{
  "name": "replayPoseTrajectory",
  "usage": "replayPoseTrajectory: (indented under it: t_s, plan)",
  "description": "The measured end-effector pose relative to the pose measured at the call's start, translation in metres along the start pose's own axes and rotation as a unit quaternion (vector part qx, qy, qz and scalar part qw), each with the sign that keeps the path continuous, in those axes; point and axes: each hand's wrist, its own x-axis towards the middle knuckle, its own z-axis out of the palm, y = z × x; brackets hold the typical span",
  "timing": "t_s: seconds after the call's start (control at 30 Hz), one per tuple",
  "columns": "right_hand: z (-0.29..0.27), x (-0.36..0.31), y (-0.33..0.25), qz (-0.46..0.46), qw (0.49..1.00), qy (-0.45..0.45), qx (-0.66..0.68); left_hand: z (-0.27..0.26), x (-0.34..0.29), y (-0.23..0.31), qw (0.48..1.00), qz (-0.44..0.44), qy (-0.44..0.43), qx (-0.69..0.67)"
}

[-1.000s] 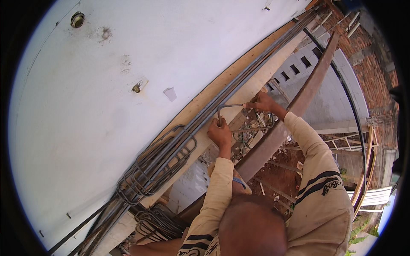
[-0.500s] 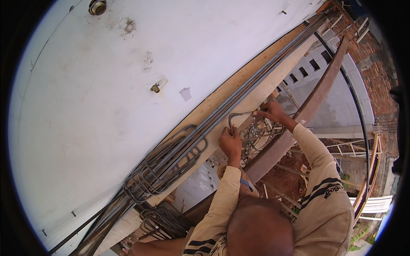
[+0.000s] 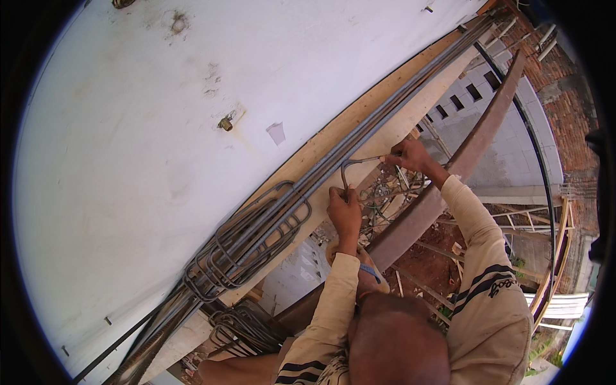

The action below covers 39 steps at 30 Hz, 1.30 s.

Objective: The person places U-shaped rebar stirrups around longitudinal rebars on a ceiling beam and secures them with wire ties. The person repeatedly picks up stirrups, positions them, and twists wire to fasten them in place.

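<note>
A bent steel rebar stirrup [image 3: 363,160] is held between my two hands beside the long steel bars [image 3: 391,115]. My left hand [image 3: 346,212] is closed on its near bend, with the fingers pinched together. Farther right, my right hand [image 3: 410,156] grips the stirrup's straight side near its other end. The hands hide part of it, and its lower side is hard to separate from the clutter below. Several more stirrups [image 3: 247,247] hang around the long bars to the left of my hands.
A wooden board [image 3: 401,128] runs beneath the bars along a white wall [image 3: 160,160] with protruding fittings. Loose stirrups [image 3: 240,330] lie lower left. A curved brown beam [image 3: 417,221] crosses on the right, with rubble [image 3: 391,192] far below. My bare knee [image 3: 398,340] is at the bottom.
Both hands and the stirrup have shifted slightly upward in the view, and the stirrup's bend is nearer the long bars. Both hands keep their hold. The view itself has moved a little.
</note>
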Motion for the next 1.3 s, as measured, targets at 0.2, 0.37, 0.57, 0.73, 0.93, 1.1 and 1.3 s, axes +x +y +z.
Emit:
replayPoseTrajectory:
  t_s: [0.2,0.37,0.57,0.73,0.93,1.1,1.3]
  plan:
    - [0.008,-0.005,-0.024,-0.079,0.989,0.000,0.122,-0.022,0.001,0.039,0.920,0.130,-0.032,0.368]
    - [0.004,0.009,-0.020,-0.046,0.991,-0.059,0.115,-0.028,0.023,0.072,0.886,0.295,-0.003,0.358]
    - [0.009,0.021,-0.022,-0.038,0.995,-0.085,0.039,-0.020,0.079,0.086,0.779,0.392,-0.160,0.463]
    - [0.013,0.019,-0.024,-0.005,0.997,-0.054,0.055,-0.013,0.099,0.091,0.673,0.416,-0.244,0.561]
    - [0.019,0.024,-0.022,0.036,0.999,-0.020,0.026,-0.007,0.098,0.094,0.586,0.436,-0.267,0.628]
    - [0.017,0.030,-0.016,0.047,0.995,-0.060,0.060,-0.007,0.095,0.101,0.549,0.425,-0.309,0.650]
    - [0.028,0.030,-0.011,0.066,0.992,-0.055,0.091,-0.004,0.100,0.102,0.552,0.432,-0.323,0.636]
